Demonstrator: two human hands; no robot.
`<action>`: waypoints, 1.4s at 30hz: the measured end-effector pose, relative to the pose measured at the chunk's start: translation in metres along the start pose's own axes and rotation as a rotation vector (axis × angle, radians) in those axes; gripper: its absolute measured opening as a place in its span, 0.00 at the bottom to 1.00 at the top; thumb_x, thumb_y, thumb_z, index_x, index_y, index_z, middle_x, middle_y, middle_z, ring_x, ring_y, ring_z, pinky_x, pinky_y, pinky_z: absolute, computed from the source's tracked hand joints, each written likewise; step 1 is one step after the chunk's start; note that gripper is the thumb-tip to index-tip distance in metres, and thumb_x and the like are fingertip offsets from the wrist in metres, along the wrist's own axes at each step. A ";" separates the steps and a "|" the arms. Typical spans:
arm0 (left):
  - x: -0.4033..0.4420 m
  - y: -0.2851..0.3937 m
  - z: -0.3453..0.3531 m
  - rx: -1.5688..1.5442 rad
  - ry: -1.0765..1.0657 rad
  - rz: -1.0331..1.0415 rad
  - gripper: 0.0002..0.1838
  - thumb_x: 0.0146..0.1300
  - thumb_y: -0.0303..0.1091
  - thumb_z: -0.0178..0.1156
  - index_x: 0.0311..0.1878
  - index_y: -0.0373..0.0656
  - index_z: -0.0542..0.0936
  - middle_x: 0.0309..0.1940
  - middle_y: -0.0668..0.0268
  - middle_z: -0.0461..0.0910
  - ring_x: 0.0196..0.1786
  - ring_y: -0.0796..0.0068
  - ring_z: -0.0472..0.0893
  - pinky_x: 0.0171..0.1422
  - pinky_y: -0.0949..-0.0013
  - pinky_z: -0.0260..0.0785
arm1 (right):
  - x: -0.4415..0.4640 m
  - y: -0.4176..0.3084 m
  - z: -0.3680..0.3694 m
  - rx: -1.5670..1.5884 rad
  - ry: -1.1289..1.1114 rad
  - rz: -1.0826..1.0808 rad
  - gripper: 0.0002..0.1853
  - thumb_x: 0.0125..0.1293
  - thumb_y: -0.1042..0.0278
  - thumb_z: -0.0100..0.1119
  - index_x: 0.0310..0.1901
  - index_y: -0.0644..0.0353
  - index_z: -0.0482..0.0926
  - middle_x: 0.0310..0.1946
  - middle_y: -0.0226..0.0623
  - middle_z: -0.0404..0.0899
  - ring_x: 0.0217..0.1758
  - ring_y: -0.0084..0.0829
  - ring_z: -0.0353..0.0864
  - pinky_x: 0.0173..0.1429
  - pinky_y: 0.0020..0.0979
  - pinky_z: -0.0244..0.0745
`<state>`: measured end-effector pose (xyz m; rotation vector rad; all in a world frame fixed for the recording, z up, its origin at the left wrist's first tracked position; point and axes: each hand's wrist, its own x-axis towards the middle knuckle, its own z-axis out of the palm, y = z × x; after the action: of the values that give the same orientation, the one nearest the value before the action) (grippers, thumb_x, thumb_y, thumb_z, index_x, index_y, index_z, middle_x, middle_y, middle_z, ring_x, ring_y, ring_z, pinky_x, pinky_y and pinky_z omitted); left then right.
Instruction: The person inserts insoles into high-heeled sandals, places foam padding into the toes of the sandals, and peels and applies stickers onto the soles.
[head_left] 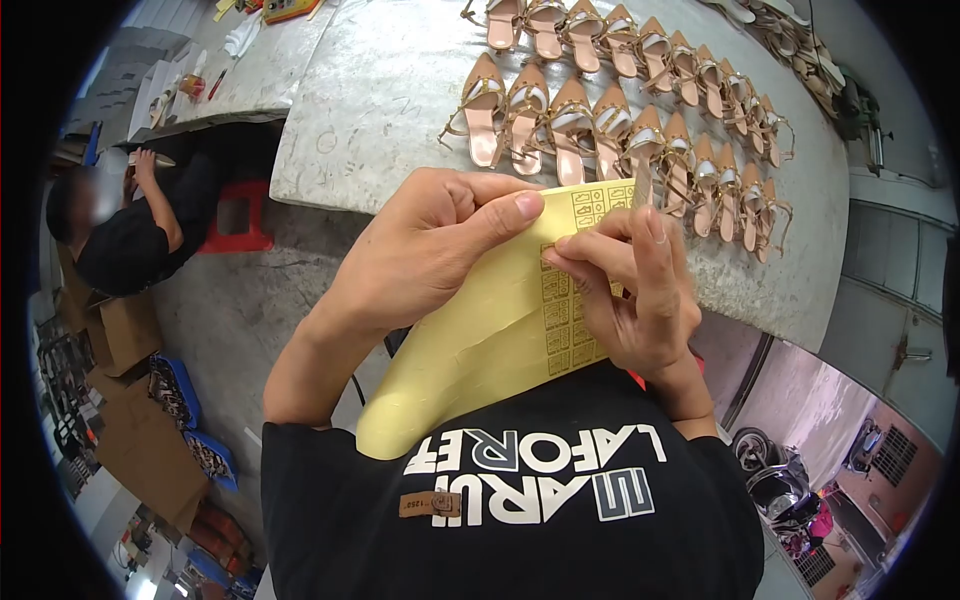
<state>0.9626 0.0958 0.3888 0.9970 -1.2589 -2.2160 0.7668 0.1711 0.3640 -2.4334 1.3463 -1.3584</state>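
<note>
A yellow sticker sheet [480, 330] with rows of small printed labels at its right side hangs in front of my chest, its lower left end curled. My left hand [430, 240] pinches its top edge between thumb and fingers. At the printed labels, my right hand [640, 290] has thumb and index finger pressed together on a label, and a thin pale strip [642, 185] stands up by its other fingers. Beyond the hands, two rows of tan pointed strappy shoes [570, 120] lie on the grey table [370, 130].
To the left, a person in black [150, 220] sits near a red stool [240, 215]. Blue bins [175, 390] and cardboard [150, 450] are on the floor. More shoes [790, 50] lie at the far right, and a motorbike [780, 490] stands at the lower right.
</note>
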 end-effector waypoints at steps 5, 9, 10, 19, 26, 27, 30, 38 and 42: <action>0.003 0.003 -0.007 0.055 -0.106 -0.056 0.21 0.77 0.37 0.57 0.62 0.29 0.78 0.43 0.60 0.87 0.41 0.82 0.85 0.42 0.80 0.77 | -0.001 0.001 -0.006 0.089 -0.078 0.076 0.52 0.55 0.83 0.74 0.79 0.67 0.51 0.41 0.37 0.87 0.38 0.35 0.81 0.52 0.38 0.77; 0.007 -0.004 0.005 -0.163 0.041 0.143 0.23 0.77 0.36 0.57 0.68 0.30 0.73 0.49 0.57 0.85 0.48 0.79 0.85 0.48 0.77 0.80 | 0.016 -0.002 -0.014 0.023 -0.136 0.111 0.51 0.57 0.81 0.73 0.78 0.68 0.52 0.45 0.40 0.88 0.43 0.36 0.83 0.56 0.38 0.77; 0.007 -0.001 -0.002 -0.164 -0.044 0.120 0.25 0.77 0.35 0.57 0.70 0.30 0.71 0.51 0.55 0.85 0.49 0.77 0.85 0.50 0.76 0.80 | 0.016 -0.002 -0.015 0.019 -0.136 0.111 0.51 0.57 0.81 0.73 0.78 0.68 0.52 0.45 0.40 0.88 0.43 0.36 0.83 0.56 0.38 0.77; 0.009 0.010 -0.012 -0.028 -0.214 0.003 0.20 0.76 0.30 0.56 0.66 0.30 0.76 0.49 0.55 0.86 0.48 0.78 0.85 0.51 0.76 0.79 | 0.015 -0.005 -0.008 0.053 -0.054 0.144 0.45 0.55 0.84 0.73 0.74 0.72 0.61 0.37 0.37 0.90 0.37 0.32 0.85 0.50 0.33 0.80; 0.007 0.007 -0.013 0.021 -0.108 -0.049 0.20 0.75 0.28 0.54 0.65 0.32 0.78 0.44 0.61 0.86 0.43 0.84 0.81 0.49 0.77 0.75 | 0.001 -0.001 0.005 -0.013 0.015 0.053 0.40 0.55 0.86 0.73 0.71 0.72 0.66 0.36 0.34 0.89 0.35 0.31 0.82 0.45 0.31 0.78; 0.005 0.010 -0.012 0.021 -0.109 -0.050 0.20 0.75 0.28 0.54 0.65 0.32 0.78 0.44 0.61 0.86 0.43 0.84 0.81 0.49 0.77 0.75 | 0.001 0.000 0.007 -0.014 0.028 0.052 0.40 0.56 0.86 0.72 0.70 0.72 0.66 0.36 0.34 0.89 0.34 0.31 0.81 0.44 0.31 0.78; 0.003 0.011 -0.015 0.088 -0.071 -0.046 0.20 0.73 0.29 0.57 0.66 0.31 0.77 0.46 0.61 0.86 0.45 0.82 0.82 0.50 0.77 0.75 | 0.003 -0.001 0.009 -0.026 0.003 0.016 0.39 0.56 0.86 0.72 0.71 0.73 0.65 0.36 0.30 0.88 0.34 0.27 0.80 0.41 0.28 0.76; -0.005 0.000 -0.031 -0.205 -0.155 0.005 0.25 0.72 0.31 0.62 0.68 0.30 0.73 0.56 0.53 0.82 0.54 0.74 0.84 0.59 0.72 0.78 | 0.014 -0.009 -0.005 0.211 -0.192 0.069 0.60 0.59 0.85 0.70 0.81 0.59 0.33 0.50 0.49 0.84 0.46 0.37 0.87 0.39 0.30 0.82; -0.009 -0.001 -0.032 -0.104 -0.144 0.022 0.22 0.74 0.28 0.56 0.68 0.32 0.74 0.51 0.56 0.84 0.50 0.76 0.85 0.56 0.73 0.79 | 0.017 -0.014 -0.005 0.203 -0.219 0.064 0.59 0.61 0.91 0.64 0.81 0.57 0.30 0.47 0.46 0.85 0.39 0.34 0.85 0.40 0.29 0.79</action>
<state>0.9925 0.0833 0.3808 0.7929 -1.1944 -2.3458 0.7763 0.1695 0.3843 -2.3052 1.1631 -1.1149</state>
